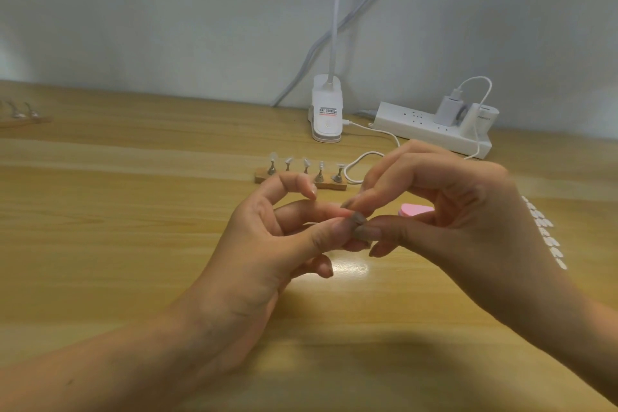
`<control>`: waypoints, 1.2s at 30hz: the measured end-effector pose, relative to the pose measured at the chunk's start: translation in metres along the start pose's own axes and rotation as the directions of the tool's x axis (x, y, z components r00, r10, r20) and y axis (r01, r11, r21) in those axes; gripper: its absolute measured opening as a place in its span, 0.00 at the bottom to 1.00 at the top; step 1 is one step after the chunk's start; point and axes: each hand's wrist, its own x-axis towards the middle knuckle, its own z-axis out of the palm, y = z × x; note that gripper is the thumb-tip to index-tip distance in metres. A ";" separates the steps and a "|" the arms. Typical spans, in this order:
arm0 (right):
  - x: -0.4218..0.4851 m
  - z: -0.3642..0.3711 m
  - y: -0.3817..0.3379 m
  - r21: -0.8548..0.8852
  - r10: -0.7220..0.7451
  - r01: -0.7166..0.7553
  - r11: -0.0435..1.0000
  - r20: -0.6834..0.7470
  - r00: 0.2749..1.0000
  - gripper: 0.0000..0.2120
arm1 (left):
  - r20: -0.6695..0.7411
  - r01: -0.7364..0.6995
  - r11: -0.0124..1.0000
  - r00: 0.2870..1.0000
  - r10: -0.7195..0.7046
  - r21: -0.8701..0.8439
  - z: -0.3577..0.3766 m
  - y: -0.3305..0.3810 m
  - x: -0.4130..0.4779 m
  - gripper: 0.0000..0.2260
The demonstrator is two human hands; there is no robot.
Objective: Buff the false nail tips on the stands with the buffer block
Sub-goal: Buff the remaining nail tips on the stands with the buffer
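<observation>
Left hand (267, 244), right hand (451, 211): fingertips pinched together; whether they hold anything cannot be told. Buffer block (416, 210) lies unheld behind them. Nail tips (306, 162) on stand (337, 187) likely want light, even strokes, base steadied.

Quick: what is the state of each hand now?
Left hand: fingertips pinched, contents cannot be told.
Right hand: also pinched, cannot be told.

The right hand (451, 211) hides most of the pink buffer block (416, 210), the tiny thing (359, 219) pinched between it and the left hand (267, 244) is too small and blurry to tell, the far stand (20, 117) is cut off at the left edge, and the lamp neck (337, 10) runs off the top.
</observation>
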 end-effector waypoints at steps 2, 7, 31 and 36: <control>-0.001 0.002 0.002 0.033 0.017 -0.017 0.999 0.002 1.000 0.06 | -0.001 -0.001 1.000 1.000 0.001 0.005 0.000 -0.001 0.000 0.22; 0.002 -0.016 0.011 0.030 0.023 -0.027 0.999 0.124 0.992 0.14 | 0.099 -0.119 0.983 0.989 0.106 0.140 0.001 0.004 0.002 0.17; -0.009 -0.015 -0.003 -0.492 -0.192 0.240 0.837 0.146 0.970 0.07 | 0.108 -0.255 0.772 0.966 0.237 0.583 -0.002 0.004 0.002 0.18; -0.009 -0.014 -0.002 -0.512 -0.240 0.272 0.815 0.130 0.962 0.09 | 0.120 -0.271 0.773 0.961 0.248 0.574 -0.002 0.006 0.002 0.17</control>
